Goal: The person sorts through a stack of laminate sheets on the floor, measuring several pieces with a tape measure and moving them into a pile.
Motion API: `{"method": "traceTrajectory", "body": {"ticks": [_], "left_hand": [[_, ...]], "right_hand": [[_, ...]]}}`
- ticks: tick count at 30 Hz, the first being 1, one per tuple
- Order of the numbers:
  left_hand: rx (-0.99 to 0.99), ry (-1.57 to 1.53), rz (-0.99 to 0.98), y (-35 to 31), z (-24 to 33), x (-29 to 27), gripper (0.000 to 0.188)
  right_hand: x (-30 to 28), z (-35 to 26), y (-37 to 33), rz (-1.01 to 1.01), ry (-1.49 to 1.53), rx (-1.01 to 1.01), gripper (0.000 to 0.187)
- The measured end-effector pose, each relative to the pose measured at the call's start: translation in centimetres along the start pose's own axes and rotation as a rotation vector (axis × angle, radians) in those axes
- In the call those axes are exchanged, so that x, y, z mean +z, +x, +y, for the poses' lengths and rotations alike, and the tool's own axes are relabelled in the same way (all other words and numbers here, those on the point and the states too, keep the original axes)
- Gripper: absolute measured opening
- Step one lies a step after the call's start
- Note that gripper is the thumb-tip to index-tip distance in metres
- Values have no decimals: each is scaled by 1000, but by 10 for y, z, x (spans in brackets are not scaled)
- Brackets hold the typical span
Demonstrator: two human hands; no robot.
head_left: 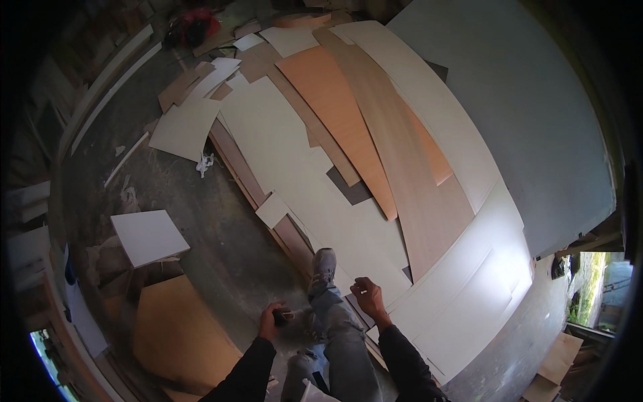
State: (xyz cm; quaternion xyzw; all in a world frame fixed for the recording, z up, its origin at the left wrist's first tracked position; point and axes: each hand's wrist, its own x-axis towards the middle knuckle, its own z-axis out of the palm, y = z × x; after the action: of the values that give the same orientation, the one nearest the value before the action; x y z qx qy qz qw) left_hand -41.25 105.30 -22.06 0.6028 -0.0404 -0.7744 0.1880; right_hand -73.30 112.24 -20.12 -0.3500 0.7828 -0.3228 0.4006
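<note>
My left hand (268, 321) is beside my left leg, over the dark floor. Its fingers are closed round a small dark object (280, 317) whose kind I cannot make out. To the right of my knee, my right hand (369, 299) is raised over the edge of the sheet pile with its fingers curled in. A pale speck shows at those fingers, too small to name. Below the hands, my shoe (324, 265) rests at the near left edge of the pile. Closest to the right hand is a long off-white sheet (315, 194), lying flat.
Orange-brown sheets (348, 114), a long brown strip (395, 141) and white panels (462, 288) overlap on the pile. A large grey panel (516, 120) stands at the right. On the left are a white square board (151, 236), a tan board (181, 331) and scraps on the floor (221, 214).
</note>
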Motion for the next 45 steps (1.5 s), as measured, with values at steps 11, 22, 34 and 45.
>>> {"method": "traceTrajectory", "body": {"ticks": [11, 22, 34, 45], "left_hand": [[-97, 198, 71, 41, 181, 87, 43], [-16, 617, -6, 170, 407, 217, 35], [-103, 918, -196, 309, 560, 260, 34], [594, 2664, -557, 489, 683, 284, 75]], "right_hand": [[31, 8, 61, 119, 412, 779, 30], [55, -114, 304, 57, 540, 586, 33], [92, -154, 458, 184, 591, 625, 31], [213, -92, 503, -14, -512, 402, 102]]}}
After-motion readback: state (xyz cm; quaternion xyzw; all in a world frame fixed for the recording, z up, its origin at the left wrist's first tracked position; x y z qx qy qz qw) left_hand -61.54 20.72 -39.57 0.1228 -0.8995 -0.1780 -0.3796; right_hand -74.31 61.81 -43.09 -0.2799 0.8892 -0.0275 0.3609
